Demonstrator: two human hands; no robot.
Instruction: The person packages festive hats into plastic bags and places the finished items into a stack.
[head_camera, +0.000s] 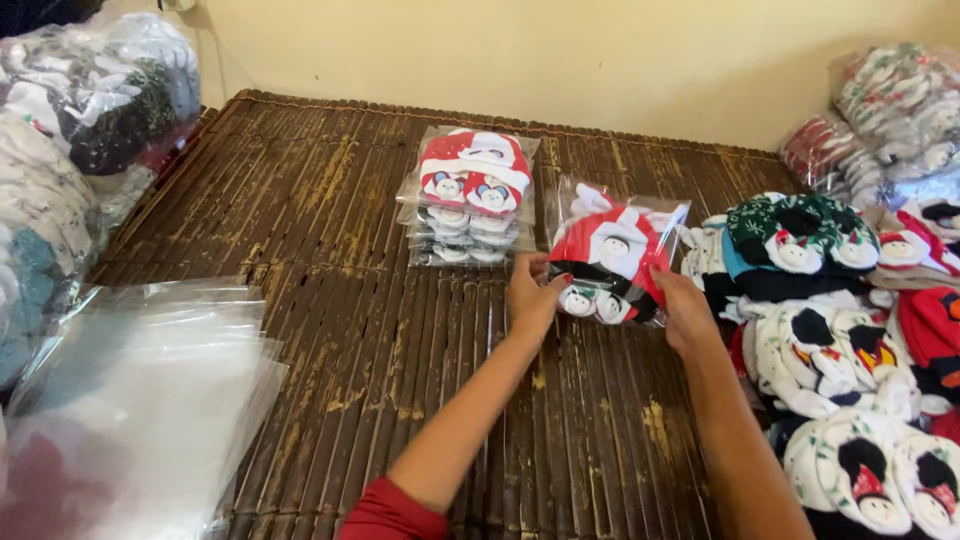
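Both hands, left hand (530, 295) and right hand (685, 305), grip a clear bagged sock pack (612, 260) mid-mat (330, 330), just right of the finished stack (470, 200). Judged step: sealing the bag; next, placing it squarely on that stack.

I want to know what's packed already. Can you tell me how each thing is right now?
Red snowman packet: in a clear bag, held up off the mat.
Left hand: gripping the packet's left edge.
Right hand: gripping its right edge.
Packet stack: bagged, piled on the mat.
Clear bags: empty, lying flat.
Loose snowman items: unbagged, heaped.
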